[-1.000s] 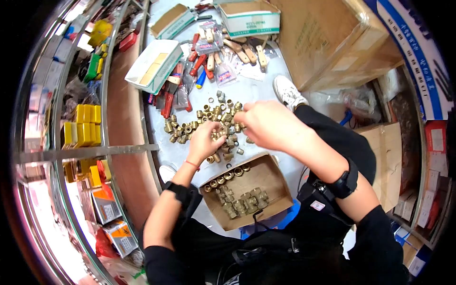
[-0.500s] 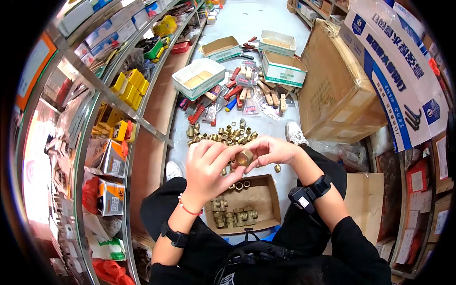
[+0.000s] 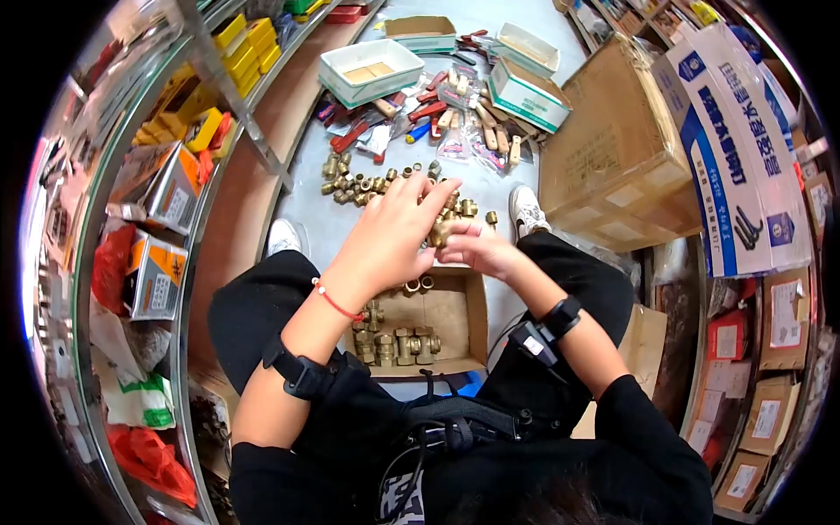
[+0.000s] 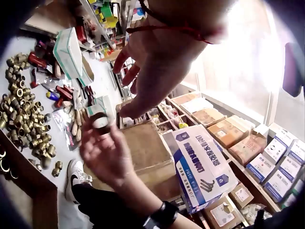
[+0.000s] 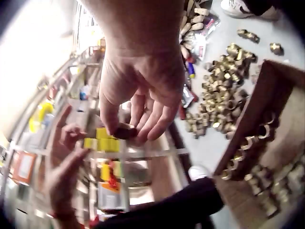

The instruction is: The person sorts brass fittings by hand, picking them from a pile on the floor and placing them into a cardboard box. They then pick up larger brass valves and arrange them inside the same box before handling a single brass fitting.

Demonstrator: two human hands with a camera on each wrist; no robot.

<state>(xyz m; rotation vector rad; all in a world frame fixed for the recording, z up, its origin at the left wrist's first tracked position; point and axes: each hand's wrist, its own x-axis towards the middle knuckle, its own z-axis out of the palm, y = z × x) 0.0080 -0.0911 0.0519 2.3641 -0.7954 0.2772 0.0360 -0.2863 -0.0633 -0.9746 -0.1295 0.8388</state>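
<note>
Pinched between the thumb and fingertips of my right hand (image 3: 483, 251) (image 5: 143, 95) is a brass fitting (image 3: 439, 233) (image 4: 100, 122) (image 5: 125, 131). My left hand (image 3: 389, 232) (image 4: 159, 69) (image 5: 66, 167) is beside it, holding nothing, its fingers loosely bent and apart from the fitting in both wrist views. Beyond the hands, a pile of brass fittings (image 3: 350, 185) (image 4: 24, 114) (image 5: 221, 90) lies on the grey floor, partly hidden by the left hand in the head view. Below the hands is a cardboard box (image 3: 476, 319) (image 5: 245, 109) with larger fittings (image 3: 407, 346) and ring-like pieces inside.
Scrapers with wooden and red handles lie among white-green boxes (image 3: 372, 86) past the pile. A large carton (image 3: 617, 149) is at the right, beside shelves. Metal shelving (image 3: 182, 289) lines the left. White shoes (image 3: 525, 210) flank the pile.
From reaching into the pile, both hands came back above the box with a fitting. Since then the left hand has released the fitting, which stays in the right hand. The head view has shifted.
</note>
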